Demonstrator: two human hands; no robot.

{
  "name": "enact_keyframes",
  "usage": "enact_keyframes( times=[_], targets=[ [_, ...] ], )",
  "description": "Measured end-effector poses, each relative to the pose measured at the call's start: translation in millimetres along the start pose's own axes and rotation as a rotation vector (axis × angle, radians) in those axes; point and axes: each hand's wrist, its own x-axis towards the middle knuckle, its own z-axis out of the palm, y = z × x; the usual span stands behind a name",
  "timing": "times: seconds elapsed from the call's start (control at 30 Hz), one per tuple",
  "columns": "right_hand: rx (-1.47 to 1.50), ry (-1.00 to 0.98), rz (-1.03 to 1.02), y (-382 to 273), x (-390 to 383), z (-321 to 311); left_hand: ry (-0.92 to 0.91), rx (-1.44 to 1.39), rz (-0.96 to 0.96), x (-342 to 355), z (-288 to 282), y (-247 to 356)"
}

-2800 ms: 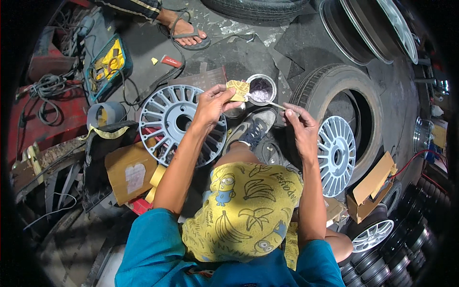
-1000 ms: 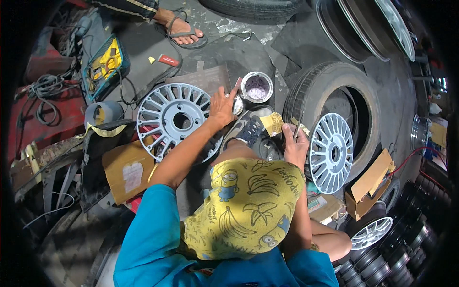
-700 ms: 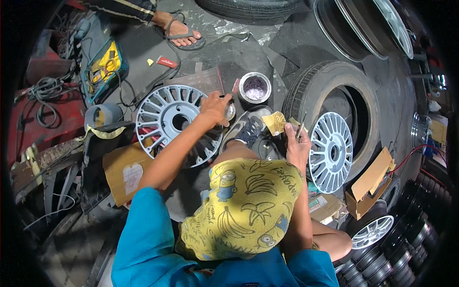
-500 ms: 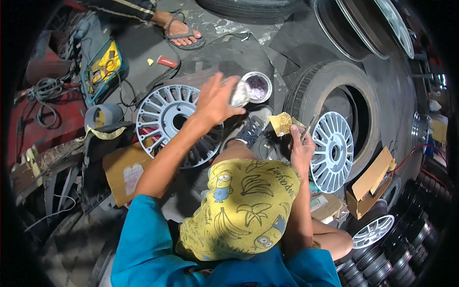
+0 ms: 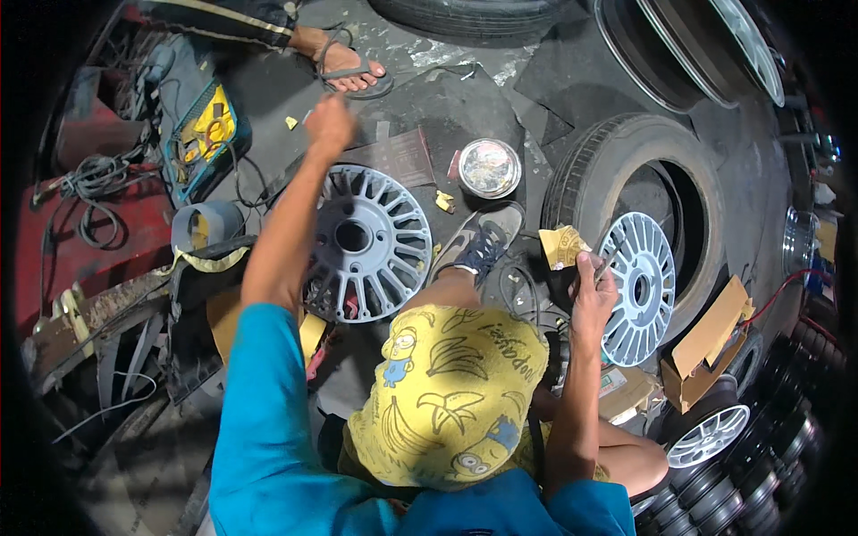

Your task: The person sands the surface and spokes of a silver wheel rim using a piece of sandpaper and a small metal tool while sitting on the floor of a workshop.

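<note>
The left hand is clenched, raised far over the grey wheel rim. The right hand grasps a yellow sandpaper piece and a thin tool.

Turquoise-blue top, short-sleeved: left sleeve fills lower left of frame, ending above the elbow; a second patch of the same cloth sits at bottom centre-right by the right shoulder. Both forearms bare below the sleeves.

Yellow shorts in centre of frame, printed with cartoon figures, bananas and leaf outlines in dark line, plus small blue patches; some lettering runs along the upper right edge of the cloth.

Grey lace-up sneaker above the shorts, dark laces, pale sole edge, toe towards the upper right.

No gloves, watch or rings visible on left hand or right hand.
</note>
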Motion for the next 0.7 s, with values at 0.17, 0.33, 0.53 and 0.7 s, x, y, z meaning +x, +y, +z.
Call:
enact_keyframes(
  times=[0.17,0.33,0.53,0.7],
  targets=[
    [-0.054,-0.049,-0.014,2.9,-11.8,4.7,-0.189,0.171,0.167,30.5,44.5,-132.9],
    [-0.209,-0.021,-0.101,-23.6,-24.8,-26.5,-0.133,0.311,0.071,29.7,78.9,-116.1],
    [-0.144,-0.058,-0.065,-25.3,-42.2,-45.0,0.250,0.236,0.144,62.2,26.7,-203.1],
    [-0.144,0.042,-0.109,-52.3,-75.8,-91.2,0.195,-0.142,0.367,71.9,-28.1,-81.2]
  ],
)
